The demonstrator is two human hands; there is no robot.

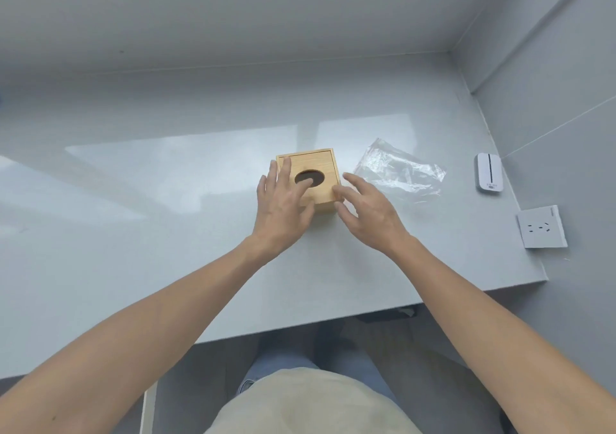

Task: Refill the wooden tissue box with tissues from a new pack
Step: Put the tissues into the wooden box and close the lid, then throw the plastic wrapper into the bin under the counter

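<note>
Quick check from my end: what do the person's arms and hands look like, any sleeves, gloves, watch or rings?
Both forearms are bare as far up as the view shows; no sleeve edge is visible. The left hand and right hand wear no gloves, and no watch, bracelet or ring shows on either wrist or on the fingers in view. Lower down, a beige top and blue jeans are visible.

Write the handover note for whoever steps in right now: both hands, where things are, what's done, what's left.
Left hand: open, flat on the wooden box, a finger in the lid's oval hole.
Right hand: open, fingertips at the box's right near corner, gripping nothing.
Box: on the grey table, lid on.
Clear plastic wrapper: lies flat right of the box, apparently empty.
Done: pack seems unwrapped; whether tissues are inside can't be seen.
Left: pull a tissue up through the hole, clear the wrapper.
</note>
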